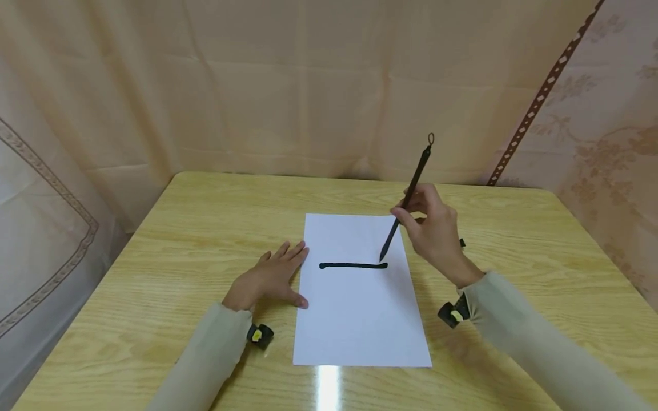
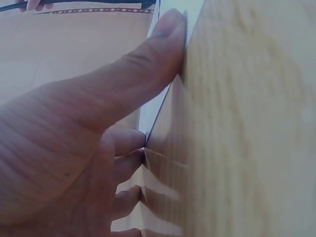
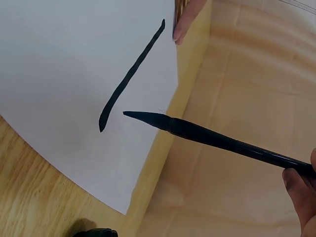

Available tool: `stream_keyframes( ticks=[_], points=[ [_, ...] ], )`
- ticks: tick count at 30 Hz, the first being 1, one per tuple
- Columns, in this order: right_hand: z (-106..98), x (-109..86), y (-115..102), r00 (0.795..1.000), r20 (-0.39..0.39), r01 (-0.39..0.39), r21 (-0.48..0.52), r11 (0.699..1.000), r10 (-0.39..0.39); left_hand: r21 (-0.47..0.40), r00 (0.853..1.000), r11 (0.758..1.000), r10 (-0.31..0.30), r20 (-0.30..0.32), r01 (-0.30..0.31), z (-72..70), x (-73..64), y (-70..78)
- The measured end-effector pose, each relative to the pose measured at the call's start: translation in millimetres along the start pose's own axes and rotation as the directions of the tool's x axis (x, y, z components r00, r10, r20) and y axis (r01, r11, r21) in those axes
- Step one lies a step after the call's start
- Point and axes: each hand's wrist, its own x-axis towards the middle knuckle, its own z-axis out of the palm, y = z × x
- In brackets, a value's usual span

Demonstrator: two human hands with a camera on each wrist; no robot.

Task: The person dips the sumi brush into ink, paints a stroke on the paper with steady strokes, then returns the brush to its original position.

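My right hand (image 1: 430, 231) pinches a dark writing brush (image 1: 415, 177) by its handle, thumb on one side and fingers on the other. The brush slants, its pointed dark tip (image 3: 140, 117) close over the white paper (image 1: 360, 325), near the right end of a black ink stroke (image 1: 353, 265). That stroke runs level across the sheet and is a little thicker at its ends. At the paper's left edge my left hand (image 1: 272, 277) lies flat, fingers spread; the thumb (image 2: 143, 61) and fingertips rest on the sheet's margin.
A pale wooden table (image 1: 205, 222) carries the paper. Behind it hangs a beige curtain (image 1: 288, 91), with a patterned cloth (image 1: 601, 148) on the right. A small black object (image 1: 462, 243) shows beside the right wrist. Wrist cameras (image 1: 454, 312) are strapped below both sleeves.
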Motion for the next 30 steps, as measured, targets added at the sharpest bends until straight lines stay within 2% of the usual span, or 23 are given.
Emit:
stream_keyframes(
  ticks=[10,20,30],
  points=[
    [-3.5,1.4,1.8,1.000,-0.016,-0.003,0.003,1.000,0.003,-0.010,1.000,1.000,0.015,-0.004,-0.015,1.4,-0.1,-1.0],
    [-8.5,6.6,5.1,1.000,-0.017,0.026,-0.022,0.999,-0.026,-0.008,1.000,1.000,0.008,-0.005,-0.008,3.5,-1.4,-2.0],
    [-26.0,20.2,10.1,1.000,0.001,-0.003,-0.066,0.998,0.003,-0.028,1.000,0.999,0.026,-0.007,-0.026,3.2,-1.7,-3.0]
  ],
)
